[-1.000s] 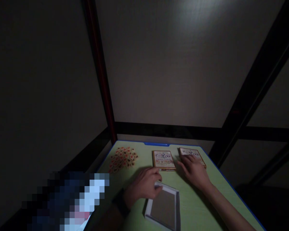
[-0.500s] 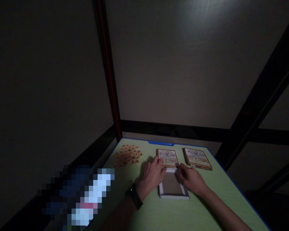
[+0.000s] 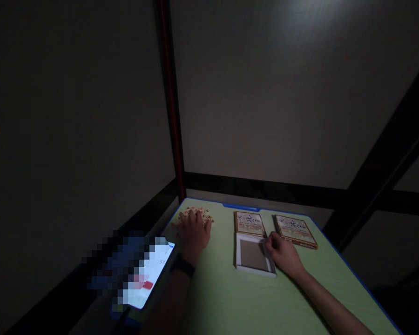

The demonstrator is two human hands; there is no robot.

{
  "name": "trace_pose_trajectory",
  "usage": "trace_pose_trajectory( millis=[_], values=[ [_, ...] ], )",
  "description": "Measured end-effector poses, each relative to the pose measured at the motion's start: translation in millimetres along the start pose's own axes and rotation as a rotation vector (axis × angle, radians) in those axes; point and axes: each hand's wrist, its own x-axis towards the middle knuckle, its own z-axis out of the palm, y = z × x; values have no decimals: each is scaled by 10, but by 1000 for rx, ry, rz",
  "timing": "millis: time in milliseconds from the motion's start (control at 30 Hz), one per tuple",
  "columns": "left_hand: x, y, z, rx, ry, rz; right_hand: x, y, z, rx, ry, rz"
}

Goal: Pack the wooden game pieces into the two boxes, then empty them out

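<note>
Over a pile of small round pieces with red and black marks [image 3: 204, 213], my left hand [image 3: 194, 232] reaches with its fingers spread, covering much of the pile. My right hand [image 3: 282, 253] has its fingers curled in at the right edge of a shallow open box [image 3: 254, 271]. They overlap its right wall and far corner; the exact grip is hidden. The box shows white walls and a plain brown bottom. Directly behind it lies a printed box lid [image 3: 250, 223] with dark brush-style lettering.
A similar printed box [image 3: 295, 229] lies at the right of the green table [image 3: 230, 298], which has a blue rim. At the left edge is a lit phone [image 3: 157, 267], partly pixelated. Dark walls [image 3: 258, 116] stand close behind and to the left.
My left hand has left the open box, moving left onto the pile and spreading its fingers. My right hand stays at the box's right side. The view has shifted slightly.
</note>
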Motion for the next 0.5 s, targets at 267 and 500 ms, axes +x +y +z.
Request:
trace_pose_trajectory(
  millis=[267, 500],
  values=[
    [36, 47, 175, -25, -91, 24, -14, -13, 6, 70, 15, -33],
    [10, 32, 85, -70, -56, 97, -43, -40, -43, 114, 88, 10]
  ],
)
